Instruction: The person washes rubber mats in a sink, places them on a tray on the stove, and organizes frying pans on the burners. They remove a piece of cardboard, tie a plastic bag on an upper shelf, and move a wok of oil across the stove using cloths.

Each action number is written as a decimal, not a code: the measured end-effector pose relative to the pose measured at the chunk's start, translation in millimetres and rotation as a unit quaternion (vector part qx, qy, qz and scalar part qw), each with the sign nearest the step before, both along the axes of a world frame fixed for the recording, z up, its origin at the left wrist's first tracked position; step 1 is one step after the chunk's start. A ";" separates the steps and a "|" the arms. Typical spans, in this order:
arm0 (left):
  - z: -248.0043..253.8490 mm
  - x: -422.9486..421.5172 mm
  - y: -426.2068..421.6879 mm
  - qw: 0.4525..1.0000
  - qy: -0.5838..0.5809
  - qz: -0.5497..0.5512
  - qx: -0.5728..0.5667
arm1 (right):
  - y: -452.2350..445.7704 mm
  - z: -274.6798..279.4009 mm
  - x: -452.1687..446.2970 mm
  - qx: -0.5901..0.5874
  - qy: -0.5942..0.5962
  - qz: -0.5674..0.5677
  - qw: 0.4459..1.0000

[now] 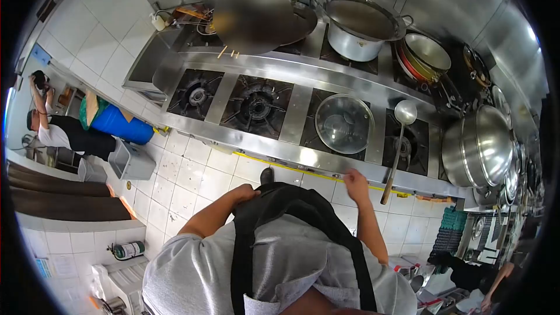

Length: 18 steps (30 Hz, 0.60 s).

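Note:
My left hand point(244, 193) is at the upper edge of my black apron point(280, 193), its fingers bent against the cloth; what it may hold is hidden. Just off the stove's front edge, my right hand point(356, 186) is raised with curled fingers, and I cannot make out anything in it. A glass lid point(344, 123) lies on a burner beyond that hand. To its right, a long-handled ladle point(405, 112) rests across another burner, its wooden handle sticking out over the front edge near my right hand.
Large pots point(357, 45) and a wok point(297, 23) stand on the back row. A steel domed pot point(487, 146) is at the right end. A blue barrel point(121, 124) and grey bin point(131, 160) stand left, near a person point(76, 134). Another person point(472, 274) is lower right.

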<state>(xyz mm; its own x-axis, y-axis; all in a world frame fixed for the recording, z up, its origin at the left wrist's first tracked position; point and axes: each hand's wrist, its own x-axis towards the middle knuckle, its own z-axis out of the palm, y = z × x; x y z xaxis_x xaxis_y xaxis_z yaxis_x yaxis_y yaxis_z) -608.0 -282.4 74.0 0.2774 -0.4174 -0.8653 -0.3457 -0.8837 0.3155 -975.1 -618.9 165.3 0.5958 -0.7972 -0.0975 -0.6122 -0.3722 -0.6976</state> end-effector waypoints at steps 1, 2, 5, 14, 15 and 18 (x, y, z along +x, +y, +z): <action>-22.5 6.6 5.6 0.991 -0.028 -0.128 -0.030 | 11.1 7.0 15.6 -0.005 0.013 0.061 0.998; 11.9 3.7 -0.2 0.995 0.018 -0.076 -0.063 | 21.2 12.9 28.2 -0.012 0.034 0.125 0.991; 52.2 1.6 -12.9 0.989 0.138 -0.005 -0.055 | 45.2 -2.8 54.5 -0.017 0.017 0.251 0.968; 10.2 18.9 -37.4 0.959 0.021 -0.170 -0.228 | 64.6 -38.2 35.7 0.046 0.104 0.220 0.969; -0.9 18.0 -7.7 0.928 0.143 -0.004 -0.345 | 57.5 -37.9 41.2 0.086 0.264 0.238 0.931; 57.8 12.2 -80.3 0.940 -0.124 -0.284 -0.141 | 50.7 -9.1 22.5 0.050 0.252 0.206 0.944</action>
